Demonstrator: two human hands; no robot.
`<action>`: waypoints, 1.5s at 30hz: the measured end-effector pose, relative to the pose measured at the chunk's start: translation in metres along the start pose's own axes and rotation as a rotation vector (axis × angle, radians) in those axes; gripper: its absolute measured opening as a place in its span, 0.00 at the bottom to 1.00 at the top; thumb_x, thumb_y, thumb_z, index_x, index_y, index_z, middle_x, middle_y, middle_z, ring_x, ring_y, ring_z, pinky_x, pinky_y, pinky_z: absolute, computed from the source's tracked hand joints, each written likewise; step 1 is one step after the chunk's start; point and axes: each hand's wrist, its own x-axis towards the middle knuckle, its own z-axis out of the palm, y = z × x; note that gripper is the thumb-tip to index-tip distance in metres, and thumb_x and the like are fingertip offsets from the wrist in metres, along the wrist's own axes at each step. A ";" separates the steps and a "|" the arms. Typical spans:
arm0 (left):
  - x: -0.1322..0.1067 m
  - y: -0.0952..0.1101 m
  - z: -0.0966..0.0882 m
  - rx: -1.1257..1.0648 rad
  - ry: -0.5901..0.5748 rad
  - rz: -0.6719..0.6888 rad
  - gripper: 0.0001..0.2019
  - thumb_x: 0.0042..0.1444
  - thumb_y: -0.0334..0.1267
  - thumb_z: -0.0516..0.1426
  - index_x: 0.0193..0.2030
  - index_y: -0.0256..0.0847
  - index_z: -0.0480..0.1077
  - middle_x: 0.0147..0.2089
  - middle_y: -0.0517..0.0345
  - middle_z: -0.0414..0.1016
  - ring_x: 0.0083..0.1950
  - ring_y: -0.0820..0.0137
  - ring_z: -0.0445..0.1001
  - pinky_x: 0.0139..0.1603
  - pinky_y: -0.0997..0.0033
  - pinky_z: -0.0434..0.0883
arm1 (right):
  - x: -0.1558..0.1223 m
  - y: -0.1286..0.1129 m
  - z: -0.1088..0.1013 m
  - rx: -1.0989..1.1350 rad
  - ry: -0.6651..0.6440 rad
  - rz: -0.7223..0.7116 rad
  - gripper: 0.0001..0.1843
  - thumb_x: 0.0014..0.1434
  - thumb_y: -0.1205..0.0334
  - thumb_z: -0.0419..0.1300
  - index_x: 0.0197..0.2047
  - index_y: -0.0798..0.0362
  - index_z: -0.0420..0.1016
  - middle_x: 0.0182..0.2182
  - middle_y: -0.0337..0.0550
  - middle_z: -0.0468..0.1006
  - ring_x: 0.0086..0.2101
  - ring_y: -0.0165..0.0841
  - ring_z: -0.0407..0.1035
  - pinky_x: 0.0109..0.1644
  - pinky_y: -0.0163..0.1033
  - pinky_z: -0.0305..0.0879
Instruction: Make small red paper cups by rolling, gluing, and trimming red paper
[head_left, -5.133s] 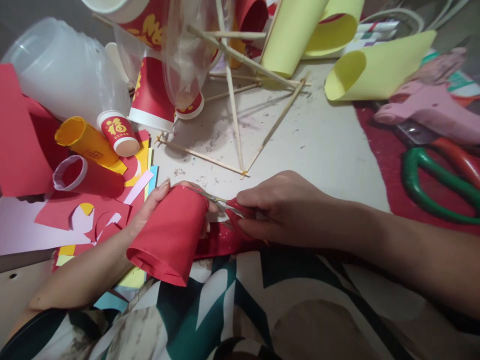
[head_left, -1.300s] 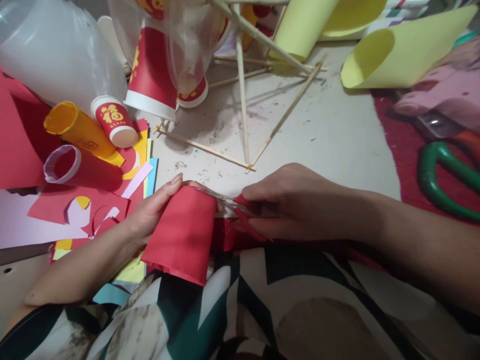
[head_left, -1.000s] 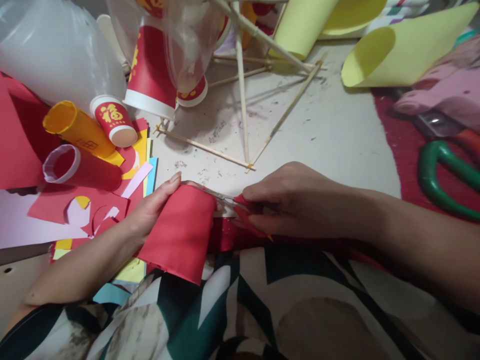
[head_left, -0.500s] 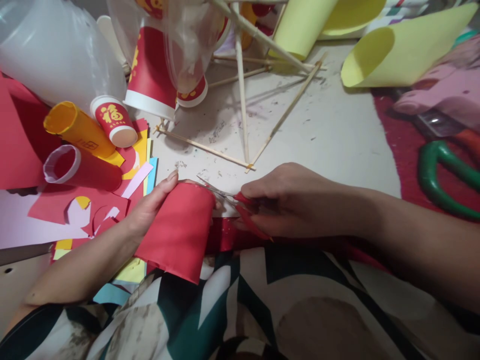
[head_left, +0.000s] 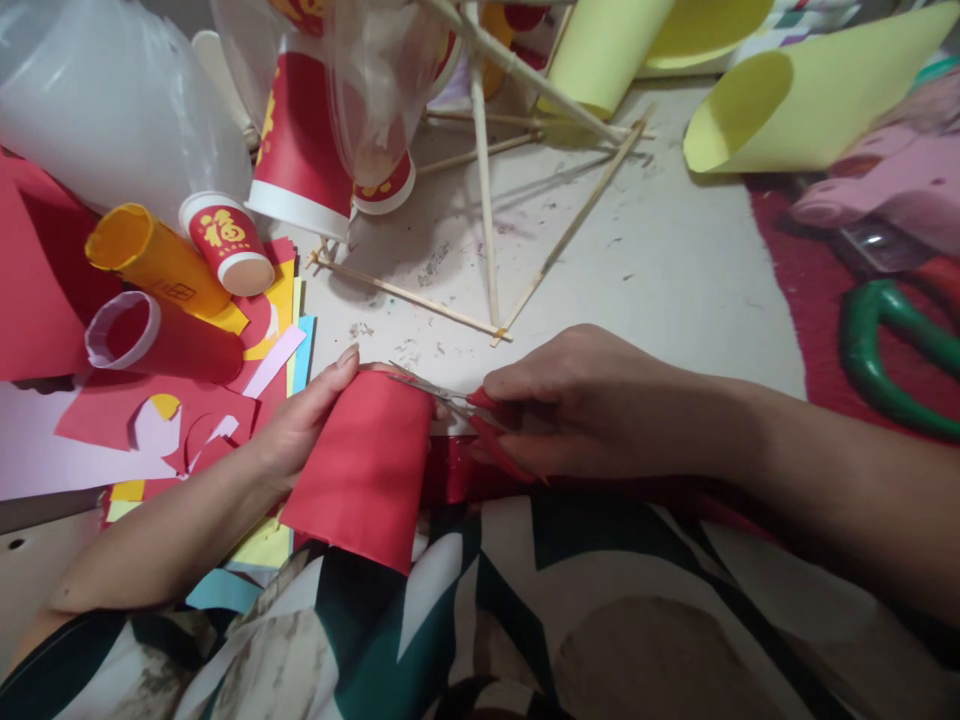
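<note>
A cup-shaped piece wrapped in red paper tilts above my lap, its wider end towards me. My left hand grips it from the left, with the thumb at the upper rim; the other fingers are mostly behind the paper. In my right hand are small red-handled scissors, my fingers wrapped around the handles. Their slightly parted blades lie at the upper right edge of the red paper. Whether they pass through the paper I cannot tell.
A wooden stick frame stands ahead, with red paper cups above it. At left are an orange paper tube, a red tube, and paper scraps. Green-handled scissors and a yellow paper roll lie right.
The red paper piece has turned slightly and shifted a little to the right. The scissor blades now overlap its upper edge and look closer together.
</note>
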 end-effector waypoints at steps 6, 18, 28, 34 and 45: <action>-0.001 -0.001 -0.002 -0.001 0.056 0.005 0.20 0.55 0.55 0.63 0.44 0.40 0.77 0.42 0.48 0.84 0.59 0.47 0.78 0.54 0.56 0.79 | -0.001 0.001 -0.001 0.010 0.005 -0.016 0.18 0.62 0.55 0.57 0.22 0.53 0.69 0.16 0.35 0.67 0.20 0.24 0.52 0.29 0.38 0.43; -0.007 0.004 0.009 0.066 0.223 0.067 0.23 0.56 0.54 0.64 0.52 0.39 0.77 0.51 0.49 0.83 0.61 0.51 0.77 0.62 0.58 0.76 | 0.001 -0.001 -0.004 -0.040 -0.041 0.004 0.19 0.62 0.55 0.52 0.21 0.52 0.64 0.17 0.34 0.60 0.21 0.26 0.47 0.30 0.39 0.42; -0.005 0.005 0.010 0.091 0.150 0.038 0.20 0.56 0.55 0.63 0.42 0.39 0.78 0.45 0.48 0.84 0.62 0.47 0.75 0.61 0.55 0.76 | 0.000 -0.001 -0.005 -0.032 -0.047 0.002 0.18 0.62 0.56 0.54 0.22 0.52 0.66 0.17 0.34 0.62 0.21 0.26 0.47 0.29 0.39 0.42; 0.001 0.000 0.003 0.082 0.041 0.015 0.26 0.51 0.60 0.65 0.43 0.37 0.78 0.43 0.45 0.84 0.60 0.43 0.77 0.58 0.51 0.76 | -0.001 -0.001 -0.002 -0.019 -0.005 -0.014 0.20 0.63 0.52 0.57 0.22 0.52 0.66 0.16 0.34 0.61 0.20 0.25 0.47 0.28 0.39 0.41; 0.002 0.000 0.005 0.103 0.020 0.024 0.28 0.53 0.61 0.64 0.47 0.36 0.79 0.43 0.44 0.84 0.60 0.44 0.77 0.61 0.50 0.74 | 0.000 0.003 0.000 -0.005 0.005 -0.044 0.20 0.63 0.54 0.57 0.22 0.52 0.66 0.15 0.33 0.62 0.19 0.24 0.48 0.28 0.38 0.43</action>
